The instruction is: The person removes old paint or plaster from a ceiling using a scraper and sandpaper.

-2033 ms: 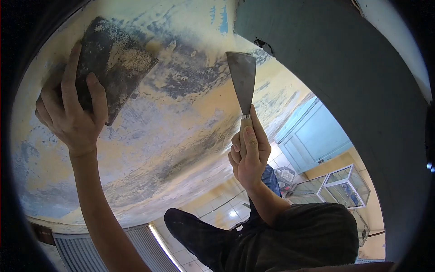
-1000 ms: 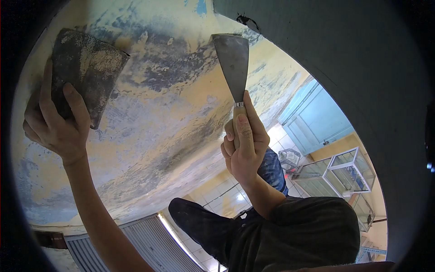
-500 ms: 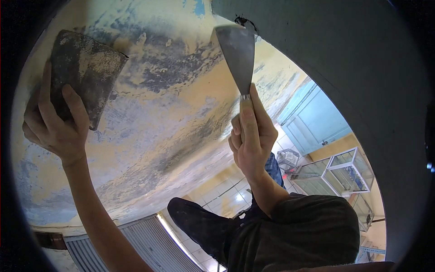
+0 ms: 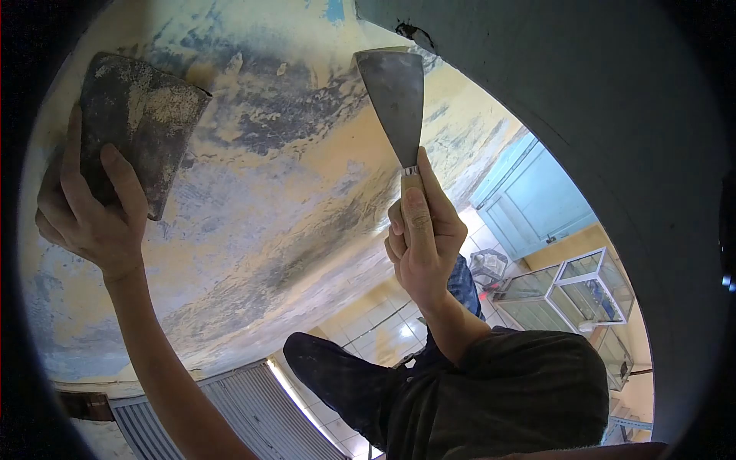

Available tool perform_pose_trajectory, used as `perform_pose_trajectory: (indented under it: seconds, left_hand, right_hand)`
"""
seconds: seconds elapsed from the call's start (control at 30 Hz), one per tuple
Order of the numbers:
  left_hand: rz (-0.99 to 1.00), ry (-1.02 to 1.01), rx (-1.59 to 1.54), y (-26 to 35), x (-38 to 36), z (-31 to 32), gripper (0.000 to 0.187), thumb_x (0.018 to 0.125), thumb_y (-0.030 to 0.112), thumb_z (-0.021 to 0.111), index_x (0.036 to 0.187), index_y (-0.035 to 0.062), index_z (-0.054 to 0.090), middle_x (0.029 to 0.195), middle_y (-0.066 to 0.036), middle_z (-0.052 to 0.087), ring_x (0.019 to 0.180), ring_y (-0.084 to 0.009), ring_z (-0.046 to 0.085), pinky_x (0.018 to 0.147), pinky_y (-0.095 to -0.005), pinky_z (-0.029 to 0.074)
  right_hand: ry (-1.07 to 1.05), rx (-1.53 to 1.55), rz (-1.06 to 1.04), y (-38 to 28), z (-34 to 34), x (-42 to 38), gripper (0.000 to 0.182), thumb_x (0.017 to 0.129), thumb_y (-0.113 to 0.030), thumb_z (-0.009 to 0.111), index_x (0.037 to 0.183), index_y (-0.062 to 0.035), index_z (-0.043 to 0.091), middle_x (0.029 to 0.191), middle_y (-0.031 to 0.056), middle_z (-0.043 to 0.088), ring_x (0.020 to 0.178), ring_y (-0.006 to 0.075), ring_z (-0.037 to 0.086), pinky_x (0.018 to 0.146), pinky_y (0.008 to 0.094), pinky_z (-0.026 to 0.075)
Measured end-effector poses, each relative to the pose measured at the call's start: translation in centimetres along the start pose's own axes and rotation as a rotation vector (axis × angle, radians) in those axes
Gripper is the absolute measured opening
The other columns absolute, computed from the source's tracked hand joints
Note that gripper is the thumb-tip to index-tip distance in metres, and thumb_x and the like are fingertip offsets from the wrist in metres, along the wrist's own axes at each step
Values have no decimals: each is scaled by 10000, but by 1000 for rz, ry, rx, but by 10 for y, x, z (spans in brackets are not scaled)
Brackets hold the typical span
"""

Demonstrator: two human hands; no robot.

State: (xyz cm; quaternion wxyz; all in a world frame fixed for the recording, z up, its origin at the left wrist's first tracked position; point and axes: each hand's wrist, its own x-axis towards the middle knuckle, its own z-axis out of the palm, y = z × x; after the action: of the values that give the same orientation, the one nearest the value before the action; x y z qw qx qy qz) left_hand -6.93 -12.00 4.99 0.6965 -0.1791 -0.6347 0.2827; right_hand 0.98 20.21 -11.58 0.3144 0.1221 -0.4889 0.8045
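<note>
My left hand [image 4: 100, 207], at the left, grips a dark flat plate [image 4: 146, 107] crusted with pale, dried material. Its thumb and fingers press on the plate's lower part. In the middle, my right hand [image 4: 425, 238] is wrapped round the light handle of a putty knife [image 4: 395, 100]. The metal blade points up, its wide edge near the wall by the corner of a dark green surface. Behind both tools is a wall [image 4: 268, 184] with peeling yellow, blue and grey patches.
The dark green surface [image 4: 552, 92] fills the upper right, with a black hole near its edge. Lower right are a light blue door [image 4: 529, 203] and glass display cases [image 4: 586, 287]. A corrugated shutter [image 4: 245, 414] and tiled floor [image 4: 368, 337] lie below.
The putty knife and my right hand have shifted slightly down and left. The plate in my left hand has moved slightly left.
</note>
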Motion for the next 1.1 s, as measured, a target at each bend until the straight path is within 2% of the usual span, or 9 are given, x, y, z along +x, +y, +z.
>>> perform_pose_trajectory:
  seconds: [0.1,0.4,0.47,0.57,0.6,0.67,0.93,1.03,1.1]
  left_hand:
    - [-14,4,-15,1,-5,2,361,940,413,588,1154,149,709,1030,47,666,891,-88,531,771,-268,359]
    - [-24,7,-53,2,-1,1,363,943,408,584,1153,138,706,1007,63,678,872,-81,534,759,-259,369]
    - [81,-12,37,2,7,-6,298,926,294,651,1126,76,687,985,-77,706,749,-206,695,610,-304,573]
    - [156,25,81,-3,7,-5,287,928,283,647,1117,71,688,969,-84,710,724,-208,693,596,-304,577]
    - [155,25,85,-4,4,-3,287,928,283,647,1117,71,688,969,-84,710,724,-208,693,596,-304,577]
    - [-16,-16,-29,-2,-4,3,342,946,396,583,1128,135,709,1019,47,687,874,-84,540,737,-261,390]
    - [40,12,7,-3,0,1,340,943,385,585,1124,128,713,995,57,693,834,-74,533,707,-242,380]
    - [38,-1,14,-4,-3,4,339,940,383,590,1125,128,714,997,56,693,828,-76,533,708,-242,380]
    - [58,16,7,-5,0,3,339,938,382,595,1126,127,714,992,57,691,827,-76,532,708,-242,379]
  right_hand:
    - [51,9,18,-8,5,11,431,1033,-88,486,1449,10,428,650,-35,440,530,0,366,369,155,227]
    - [14,73,3,-8,4,5,429,1032,-76,479,1448,16,426,655,-24,456,518,1,352,372,160,228]
    - [11,87,35,-4,2,2,431,1031,-73,480,1448,18,425,658,-21,460,521,1,354,371,159,228]
    - [5,80,39,-4,0,-1,431,1030,-71,479,1447,23,424,661,-15,465,519,1,349,369,159,225]
    - [3,50,15,-6,2,1,429,1031,-70,477,1446,26,425,662,-12,466,514,1,343,367,160,223]
    - [11,55,20,-7,6,11,430,1032,-74,477,1446,28,425,662,-10,467,511,-1,340,365,158,218]
    - [10,80,83,-8,2,3,431,1031,-80,478,1444,31,425,646,-8,468,498,-4,339,360,153,211]
    - [-5,123,8,-8,6,11,428,1030,-75,474,1442,32,427,640,-15,468,486,-4,335,360,150,215]
    - [3,76,75,-11,4,5,430,1029,-78,479,1441,33,428,644,-18,472,481,-3,336,358,149,223]
